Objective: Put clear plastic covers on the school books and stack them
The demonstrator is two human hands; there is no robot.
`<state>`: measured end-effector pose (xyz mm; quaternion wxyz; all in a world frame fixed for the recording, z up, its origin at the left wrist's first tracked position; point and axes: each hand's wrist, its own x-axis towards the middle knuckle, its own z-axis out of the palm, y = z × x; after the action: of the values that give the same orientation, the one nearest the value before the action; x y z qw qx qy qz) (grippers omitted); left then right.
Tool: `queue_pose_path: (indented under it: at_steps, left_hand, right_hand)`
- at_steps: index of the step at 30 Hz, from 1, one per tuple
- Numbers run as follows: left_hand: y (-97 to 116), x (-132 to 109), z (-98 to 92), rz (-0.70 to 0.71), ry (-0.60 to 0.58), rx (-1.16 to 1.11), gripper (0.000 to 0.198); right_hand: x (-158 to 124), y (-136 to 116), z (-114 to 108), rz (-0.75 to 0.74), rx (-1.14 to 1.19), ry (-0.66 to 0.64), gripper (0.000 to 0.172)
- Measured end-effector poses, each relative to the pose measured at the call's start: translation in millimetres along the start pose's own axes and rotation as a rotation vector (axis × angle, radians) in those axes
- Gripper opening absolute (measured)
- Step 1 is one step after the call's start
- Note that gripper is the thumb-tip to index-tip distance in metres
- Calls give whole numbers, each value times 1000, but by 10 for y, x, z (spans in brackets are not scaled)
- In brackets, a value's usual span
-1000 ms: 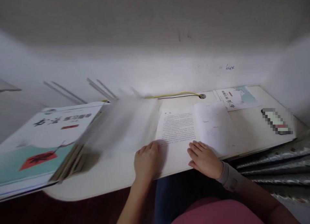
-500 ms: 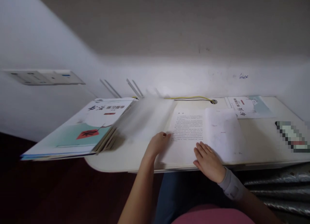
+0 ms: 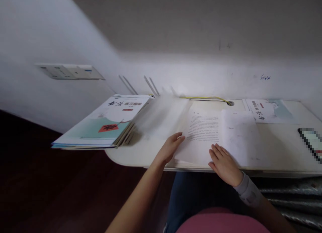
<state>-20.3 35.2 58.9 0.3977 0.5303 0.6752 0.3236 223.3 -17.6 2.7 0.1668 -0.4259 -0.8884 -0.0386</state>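
Note:
An open book with printed text on its left page and a mostly blank right page lies on the white desk before me. My left hand is at the left edge of the text page, thumb and fingers closed together on that page. Flat on the lower part of the book, near the fold, rests my right hand, its fingers stretched out. A grey band wraps the right wrist.
Stacked booklets overhang the desk's left end. A blurred whitish shape with grey rods stands behind. A yellow cable runs to a desk hole. Another booklet and a pixelated phone-like object lie right.
The whole view has shifted, so the desk and books appear farther right. My left hand's fingers stay by the page edge, and my right hand remains flat on the book.

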Motion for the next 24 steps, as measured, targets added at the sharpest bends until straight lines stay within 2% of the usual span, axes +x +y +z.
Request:
queue_pose_path:
  at_steps: [3, 5, 8, 10, 13, 15, 18, 20, 22, 24]
  left_hand:
    - [20, 10, -134, -166, -150, -409, 38]
    - [28, 53, -210, -235, -190, -551, 31]
    - [18, 114, -241, -323, -288, -605, 28]
    - [20, 126, -206, -326, -371, -560, 30]
    - [131, 97, -115, -217, -415, -466, 31]
    - [328, 59, -48, -113, -410, -416, 31]
    - [786, 2, 94, 81, -371, -292, 32]
    - [1129, -23, 258, 237, -348, -179, 31]
    - [1431, -38, 497, 398, -355, -65, 28]
    - [1639, -50, 796, 541, -395, 20, 28]
  right_hand:
    - [-8, 3, 1, -2, -4, 9, 41]
    - [-10, 4, -4, -6, -7, 7, 41]
    - [-9, -1, -18, -11, -15, -10, 41]
    - [-7, -9, -26, -4, -8, -20, 42]
    - [-2, -12, -41, 20, 58, -32, 42]
    - [5, 22, -65, 53, 197, -35, 43]
    - [21, 169, -151, 165, 632, 5, 49]
    - [35, 325, -253, 286, 1011, 96, 55]
    - [42, 508, -379, 418, 1365, 219, 62]
    - [22, 706, -505, 535, 1607, 339, 71]
